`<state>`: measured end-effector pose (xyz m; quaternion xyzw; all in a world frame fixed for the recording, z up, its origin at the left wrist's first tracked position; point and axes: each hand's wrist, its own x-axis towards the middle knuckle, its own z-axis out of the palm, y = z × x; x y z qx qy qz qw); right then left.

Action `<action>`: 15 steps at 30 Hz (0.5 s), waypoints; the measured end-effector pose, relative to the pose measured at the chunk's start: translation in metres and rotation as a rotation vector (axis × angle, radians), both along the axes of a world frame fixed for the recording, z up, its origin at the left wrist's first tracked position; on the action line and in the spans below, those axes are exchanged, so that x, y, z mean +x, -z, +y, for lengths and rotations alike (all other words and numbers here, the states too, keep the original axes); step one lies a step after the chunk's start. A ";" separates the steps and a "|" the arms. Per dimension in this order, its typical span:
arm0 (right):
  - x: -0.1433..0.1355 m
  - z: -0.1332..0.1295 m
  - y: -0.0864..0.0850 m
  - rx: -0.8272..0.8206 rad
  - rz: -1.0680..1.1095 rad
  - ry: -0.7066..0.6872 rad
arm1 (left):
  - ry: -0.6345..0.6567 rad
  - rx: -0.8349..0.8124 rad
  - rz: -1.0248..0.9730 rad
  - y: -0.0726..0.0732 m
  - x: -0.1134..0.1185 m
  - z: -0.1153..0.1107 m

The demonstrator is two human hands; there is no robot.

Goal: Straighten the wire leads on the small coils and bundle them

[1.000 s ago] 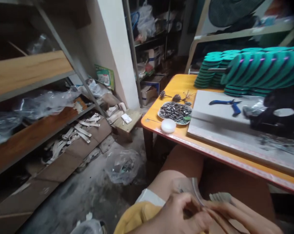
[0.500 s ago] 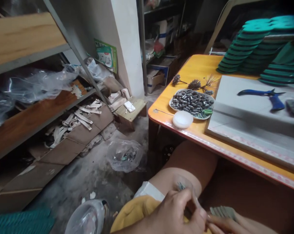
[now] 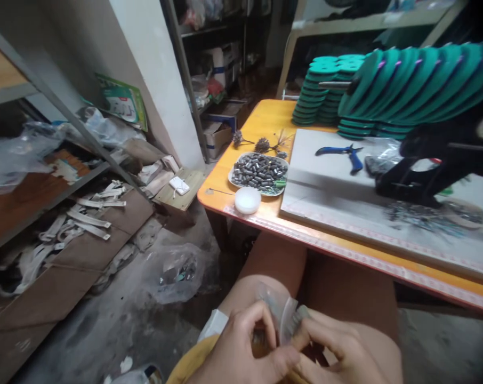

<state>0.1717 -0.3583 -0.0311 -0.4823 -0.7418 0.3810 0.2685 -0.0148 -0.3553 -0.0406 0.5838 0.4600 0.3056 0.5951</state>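
Note:
My left hand [image 3: 241,352] and my right hand [image 3: 345,346] meet over my lap at the bottom of the view. Between their fingertips they pinch a small clear plastic bag [image 3: 283,314] with small grey pieces inside; what the pieces are is too blurred to tell. My bare knee [image 3: 273,272] lies just behind the bag, under the edge of the orange table [image 3: 265,114].
On the table stand a dish of dark metal cylinders [image 3: 259,173], a white lid [image 3: 247,200], a grey board [image 3: 325,186] with blue pliers [image 3: 343,153], a black tool [image 3: 437,165] and stacks of teal discs [image 3: 385,85]. A plastic bag [image 3: 173,272] lies on the floor by cluttered shelves [image 3: 61,176].
The view has swung right and the table now sits nearer the middle. My hands have come closer together and now both grip the clear bag; the grey strip seen earlier has drawn in.

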 end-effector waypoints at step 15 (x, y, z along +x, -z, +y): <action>-0.008 0.000 -0.008 -0.305 0.259 0.068 | 0.242 0.029 0.199 -0.024 0.003 0.012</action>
